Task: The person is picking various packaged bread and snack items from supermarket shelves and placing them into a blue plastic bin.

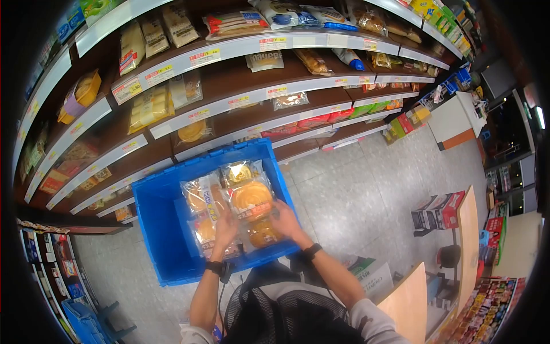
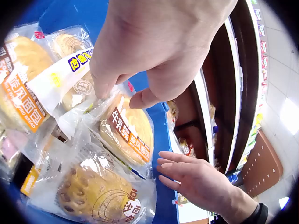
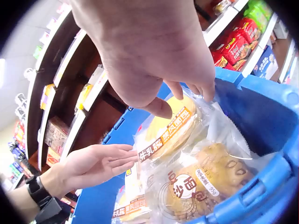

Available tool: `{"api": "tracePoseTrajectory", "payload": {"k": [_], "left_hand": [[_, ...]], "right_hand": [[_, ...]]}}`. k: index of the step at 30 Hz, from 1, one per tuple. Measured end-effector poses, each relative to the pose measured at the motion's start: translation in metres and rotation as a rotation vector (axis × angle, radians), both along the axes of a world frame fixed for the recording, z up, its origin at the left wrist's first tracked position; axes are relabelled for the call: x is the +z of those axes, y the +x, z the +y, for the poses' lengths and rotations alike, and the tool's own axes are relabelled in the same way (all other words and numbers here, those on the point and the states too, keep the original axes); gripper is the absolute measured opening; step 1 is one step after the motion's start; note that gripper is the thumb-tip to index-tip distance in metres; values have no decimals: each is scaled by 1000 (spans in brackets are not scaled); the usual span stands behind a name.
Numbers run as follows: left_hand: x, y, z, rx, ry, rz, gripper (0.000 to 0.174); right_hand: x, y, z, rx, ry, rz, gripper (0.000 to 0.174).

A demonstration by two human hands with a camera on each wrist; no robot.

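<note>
Packaged round bread point(image 1: 252, 200) lies in a blue crate point(image 1: 150, 241), between the two hands. My left hand point(image 1: 227, 228) is at its left side, fingers fairly straight; in the left wrist view the left hand point(image 2: 154, 51) has thumb and fingertips at the clear wrappers beside a milk-bread packet point(image 2: 126, 130). On the packet's other side is my right hand point(image 1: 285, 220), fingers extended, near the wrapper edge in the right wrist view point(image 3: 154, 56). Whether its fingertips press the wrapper is unclear. A bean-paste bread packet point(image 3: 205, 182) lies nearer the body, below the round bread.
Bread shelves point(image 1: 229, 74) curve around behind the crate, with price labels along their edges. Grey floor point(image 1: 338, 189) shows to the right, with cartons point(image 1: 438, 211) and a wooden counter point(image 1: 467, 229) beyond. A blue basket point(image 1: 86, 321) stands at lower left.
</note>
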State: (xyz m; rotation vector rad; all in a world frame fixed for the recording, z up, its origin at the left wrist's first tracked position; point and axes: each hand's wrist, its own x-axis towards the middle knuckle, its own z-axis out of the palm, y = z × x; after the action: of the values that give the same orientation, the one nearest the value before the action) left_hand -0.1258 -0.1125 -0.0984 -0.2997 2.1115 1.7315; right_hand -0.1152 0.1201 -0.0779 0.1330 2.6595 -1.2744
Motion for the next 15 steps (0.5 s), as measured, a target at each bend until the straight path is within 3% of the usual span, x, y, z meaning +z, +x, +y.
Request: {"api": "tracePoseTrajectory", "payload": {"k": [4, 7, 9, 15], "left_hand": [[22, 14, 13, -34, -239, 118, 61], [17, 29, 26, -2, -445, 278, 59], [22, 37, 38, 15, -457, 346, 58], [76, 57, 97, -113, -481, 489, 60]], "right_hand": [[23, 17, 11, 7, -78, 41, 44], [39, 33, 26, -34, -115, -117, 41], [31, 47, 39, -91, -277, -84, 39], [34, 70, 93, -131, -403, -66, 35]]}}
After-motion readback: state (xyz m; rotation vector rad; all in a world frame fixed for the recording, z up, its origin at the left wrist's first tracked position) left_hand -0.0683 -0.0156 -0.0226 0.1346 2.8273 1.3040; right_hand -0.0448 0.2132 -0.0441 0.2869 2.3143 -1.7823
